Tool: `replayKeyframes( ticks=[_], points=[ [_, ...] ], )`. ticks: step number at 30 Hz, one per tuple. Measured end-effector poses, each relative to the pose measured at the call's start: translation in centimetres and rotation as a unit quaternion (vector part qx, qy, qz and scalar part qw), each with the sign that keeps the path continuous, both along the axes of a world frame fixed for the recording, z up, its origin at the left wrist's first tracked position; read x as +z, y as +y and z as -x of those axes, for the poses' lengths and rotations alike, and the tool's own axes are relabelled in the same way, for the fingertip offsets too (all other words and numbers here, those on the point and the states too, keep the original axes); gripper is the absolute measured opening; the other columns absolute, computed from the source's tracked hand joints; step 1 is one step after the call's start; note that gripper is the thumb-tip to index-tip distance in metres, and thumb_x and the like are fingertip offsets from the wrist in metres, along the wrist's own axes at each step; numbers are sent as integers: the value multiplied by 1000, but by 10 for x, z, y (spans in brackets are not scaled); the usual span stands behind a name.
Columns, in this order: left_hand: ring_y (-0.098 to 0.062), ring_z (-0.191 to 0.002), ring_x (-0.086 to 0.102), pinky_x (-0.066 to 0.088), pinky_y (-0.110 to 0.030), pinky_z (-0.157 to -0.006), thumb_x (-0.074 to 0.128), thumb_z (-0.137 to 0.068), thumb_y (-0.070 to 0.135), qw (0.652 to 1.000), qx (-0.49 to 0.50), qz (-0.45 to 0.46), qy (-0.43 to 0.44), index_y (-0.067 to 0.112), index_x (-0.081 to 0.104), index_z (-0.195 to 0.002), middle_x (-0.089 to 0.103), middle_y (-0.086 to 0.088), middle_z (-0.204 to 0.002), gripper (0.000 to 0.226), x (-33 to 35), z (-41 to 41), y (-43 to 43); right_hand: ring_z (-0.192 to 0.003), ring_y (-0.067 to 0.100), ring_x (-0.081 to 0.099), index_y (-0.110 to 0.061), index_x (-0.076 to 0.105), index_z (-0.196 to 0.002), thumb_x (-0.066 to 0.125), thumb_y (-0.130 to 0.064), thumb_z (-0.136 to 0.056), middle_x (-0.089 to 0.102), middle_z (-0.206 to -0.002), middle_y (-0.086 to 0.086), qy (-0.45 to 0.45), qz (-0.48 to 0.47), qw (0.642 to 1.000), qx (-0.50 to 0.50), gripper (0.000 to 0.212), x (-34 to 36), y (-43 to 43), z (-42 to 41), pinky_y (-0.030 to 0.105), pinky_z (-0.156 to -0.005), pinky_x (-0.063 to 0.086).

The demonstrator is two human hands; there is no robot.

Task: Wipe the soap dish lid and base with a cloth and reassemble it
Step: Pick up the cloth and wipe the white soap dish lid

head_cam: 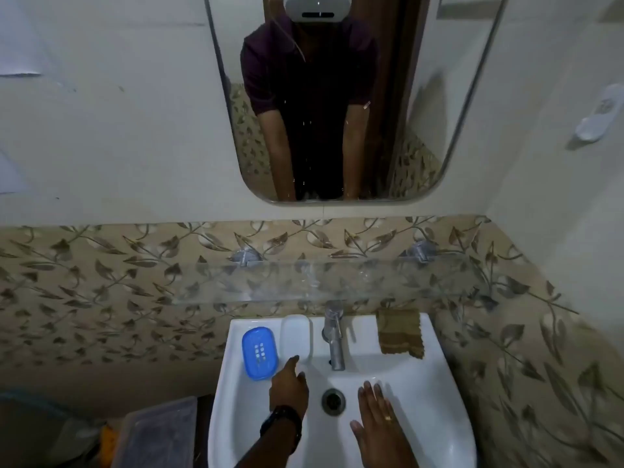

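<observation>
Nearest, low over the bowl of the white ceramic sink [439, 417]: right hand [378, 420], flat, fingers straight and slightly spread, holding nothing, just right of the round metal drain [333, 401]. Left of the drain and a little further in: left hand [288, 383], watch on the wrist, fingers stretched forward, nothing held. Forefinger tip at the near end of the translucent white rounded-oblong plastic lid [296, 334]; touching or just short of it, impossible to say.

On the back-left ledge of the sink, just beside each other and not assembled: blue oval plastic base [259, 352] with drain slots in its floor, then the lid to its right. Long axis of both running away from the body, the blue one slightly tilted. No soap or anything else visible in either.

Lid straight ahead of the left fingers, so only a short forward reach; base just left of that line. Left hand clearly the nearer to both pieces.

Past the chrome tap [334, 339], on the back-right ledge: brown folded cloth [400, 332], its near edge hanging toward the bowl, well apart from the dish parts, ahead of the right hand and nearer to it. Likely split, as a judgement: left for a dish part, right for the cloth. Wiping not yet begun.

Further back: clear glass shelf [320, 282] above the tap, then the wall mirror [337, 130].
</observation>
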State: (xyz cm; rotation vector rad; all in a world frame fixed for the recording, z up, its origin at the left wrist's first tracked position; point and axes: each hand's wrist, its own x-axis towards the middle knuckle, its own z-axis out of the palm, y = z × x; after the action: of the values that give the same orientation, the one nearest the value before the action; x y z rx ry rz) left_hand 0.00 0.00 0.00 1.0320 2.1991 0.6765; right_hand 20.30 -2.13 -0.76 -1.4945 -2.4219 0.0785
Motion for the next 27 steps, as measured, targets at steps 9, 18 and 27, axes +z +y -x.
replayKeyframes(
  ticks=[9, 18, 27],
  points=[
    [-28, -115, 63, 52, -36, -99, 62, -97, 20, 998, 51, -25, -34, 11, 67, -124, 69, -13, -123, 29, -17, 4, 25, -149, 14, -17, -14, -12, -152, 1, -52, -98, -21, -162, -2, -41, 60, 997, -9, 67, -22, 5, -18, 24, -118, -10],
    [-24, -87, 66, 50, -28, -76, 72, -90, 27, 992, 93, -71, -43, 16, 77, -92, 75, -4, -89, 12, -9, 4, 12, -149, 13, -18, -18, -3, -154, 1, -52, -98, -22, -161, -3, -26, 96, 995, -20, 65, -21, -2, -18, 24, -118, -9],
    [-12, -77, 64, 45, -19, -68, 69, -91, 29, 995, 46, -80, 28, 19, 77, -86, 76, 3, -82, 14, 18, 16, -30, -147, 12, -21, -11, 40, -132, 3, -49, -99, -19, -162, -2, -35, 162, 986, -13, 63, 7, -20, 1, 21, -115, -7]
  ],
)
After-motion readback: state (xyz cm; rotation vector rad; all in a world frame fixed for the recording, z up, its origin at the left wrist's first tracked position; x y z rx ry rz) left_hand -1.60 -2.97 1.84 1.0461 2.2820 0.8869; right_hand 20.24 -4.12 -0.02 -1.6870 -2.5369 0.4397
